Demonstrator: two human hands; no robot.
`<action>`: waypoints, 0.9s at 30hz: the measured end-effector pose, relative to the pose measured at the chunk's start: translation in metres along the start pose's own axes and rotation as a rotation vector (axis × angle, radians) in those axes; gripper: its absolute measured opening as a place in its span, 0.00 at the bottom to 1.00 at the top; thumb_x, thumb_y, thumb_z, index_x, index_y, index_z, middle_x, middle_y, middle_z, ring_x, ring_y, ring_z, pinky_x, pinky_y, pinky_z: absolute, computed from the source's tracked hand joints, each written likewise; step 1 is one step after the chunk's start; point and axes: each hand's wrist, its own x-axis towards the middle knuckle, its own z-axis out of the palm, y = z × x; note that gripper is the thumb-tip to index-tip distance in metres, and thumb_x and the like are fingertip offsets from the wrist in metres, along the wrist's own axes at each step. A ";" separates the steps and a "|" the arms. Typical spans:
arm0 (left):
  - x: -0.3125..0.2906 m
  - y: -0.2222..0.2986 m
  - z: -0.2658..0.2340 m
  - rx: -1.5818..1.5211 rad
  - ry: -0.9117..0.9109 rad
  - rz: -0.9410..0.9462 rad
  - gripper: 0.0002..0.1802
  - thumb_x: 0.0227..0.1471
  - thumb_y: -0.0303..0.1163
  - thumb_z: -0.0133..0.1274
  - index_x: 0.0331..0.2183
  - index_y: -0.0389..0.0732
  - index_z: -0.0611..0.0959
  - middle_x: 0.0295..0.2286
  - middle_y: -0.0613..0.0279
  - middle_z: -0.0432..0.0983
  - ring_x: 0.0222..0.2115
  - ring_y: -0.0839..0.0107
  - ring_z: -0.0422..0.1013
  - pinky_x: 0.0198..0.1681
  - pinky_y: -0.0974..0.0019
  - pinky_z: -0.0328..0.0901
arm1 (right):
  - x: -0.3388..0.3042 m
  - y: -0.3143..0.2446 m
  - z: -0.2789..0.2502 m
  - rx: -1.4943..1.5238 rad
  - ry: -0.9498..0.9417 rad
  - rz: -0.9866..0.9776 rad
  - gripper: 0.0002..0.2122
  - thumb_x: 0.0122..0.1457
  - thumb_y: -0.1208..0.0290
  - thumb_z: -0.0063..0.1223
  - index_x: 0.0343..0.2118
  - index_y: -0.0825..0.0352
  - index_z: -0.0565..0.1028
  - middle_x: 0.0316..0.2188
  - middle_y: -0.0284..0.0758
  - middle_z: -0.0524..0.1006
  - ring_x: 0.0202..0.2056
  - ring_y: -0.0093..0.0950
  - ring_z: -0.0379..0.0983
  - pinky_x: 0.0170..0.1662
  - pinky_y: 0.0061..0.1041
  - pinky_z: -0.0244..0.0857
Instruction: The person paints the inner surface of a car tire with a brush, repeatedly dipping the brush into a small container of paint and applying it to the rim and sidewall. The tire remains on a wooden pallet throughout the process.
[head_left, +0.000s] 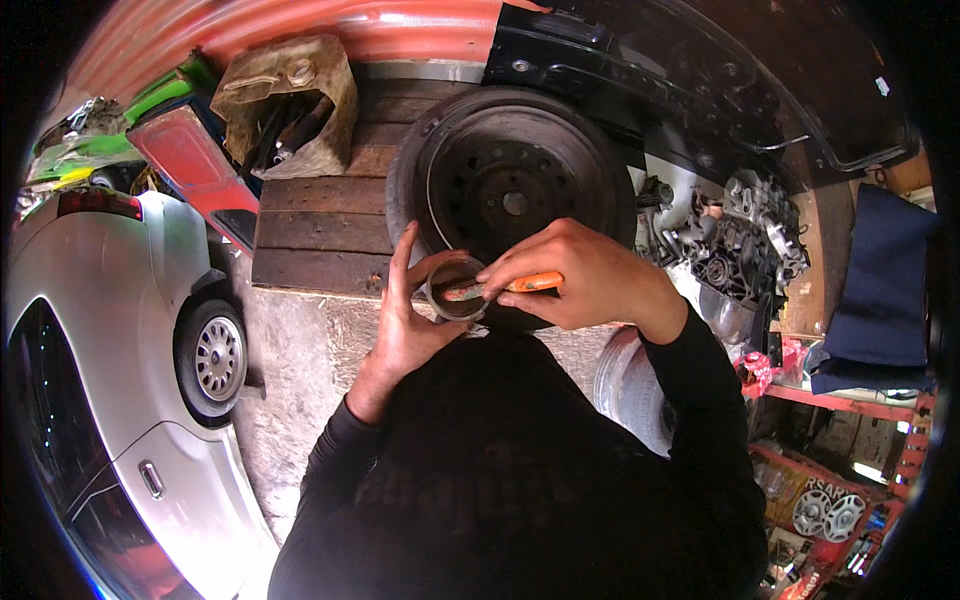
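My left hand (402, 325) grips a round, hollow, cup-like metal piece (455, 308) between thumb and fingers, its open side facing up. One finger of that hand stands up straight beside it. In my right hand (575, 275) is a slim tool with an orange handle (540, 283). The tool's other end reaches into the mouth of the cup-like piece; its exact kind I cannot make out. Both hands are over the near edge of a tyre mounted on a dark steel wheel (513, 203), which lies flat on a wooden plank bench (325, 235).
On the bench's far left stands a cut-open plastic canister (335, 90) with tools inside. An engine (725, 250) is at right, near a dark cloth (880, 280) and a red shelf (850, 403). A silver car (165, 380) stands at left. Another tyre (630, 390) is below the bench.
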 end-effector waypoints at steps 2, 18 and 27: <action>-0.001 0.000 0.000 -0.012 0.010 -0.004 0.68 0.36 0.16 0.70 0.69 0.44 0.44 0.51 0.45 0.76 0.51 0.56 0.76 0.56 0.55 0.71 | 0.001 -0.001 -0.001 0.000 -0.006 0.004 0.08 0.52 0.78 0.64 0.37 0.68 0.83 0.40 0.40 0.84 0.40 0.38 0.83 0.45 0.31 0.76; 0.002 -0.001 -0.003 0.022 -0.001 0.032 0.69 0.36 0.17 0.72 0.69 0.43 0.42 0.50 0.44 0.76 0.50 0.56 0.76 0.56 0.53 0.71 | -0.005 0.002 -0.004 0.071 0.082 -0.008 0.09 0.52 0.82 0.65 0.37 0.70 0.83 0.40 0.42 0.84 0.41 0.36 0.83 0.45 0.29 0.76; 0.003 -0.005 -0.006 0.006 0.027 0.032 0.69 0.33 0.15 0.71 0.69 0.42 0.45 0.51 0.47 0.76 0.50 0.56 0.76 0.56 0.54 0.70 | -0.006 0.008 0.004 0.117 0.142 0.003 0.08 0.53 0.80 0.64 0.37 0.69 0.83 0.38 0.41 0.84 0.40 0.35 0.83 0.45 0.30 0.76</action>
